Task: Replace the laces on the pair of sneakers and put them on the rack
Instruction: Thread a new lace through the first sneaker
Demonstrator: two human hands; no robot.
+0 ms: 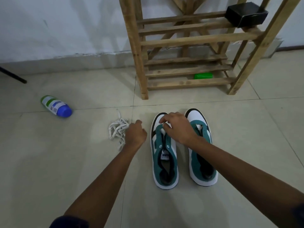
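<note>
The wooden rack stands against the wall and carries a black box on an upper shelf and a green object on the lowest shelf. On the tiled floor in front of it stand two sneakers side by side, toes toward the rack, both without laces: the left sneaker and the right sneaker. A heap of white laces lies just left of them. The left hand is curled at the edge of this heap; whether it grips a lace I cannot tell. The right hand hovers over the left sneaker with fingers bent down, fingertips touching its tongue area. Both arms are stretched forward. A bottle with a blue cap lies further left.
</note>
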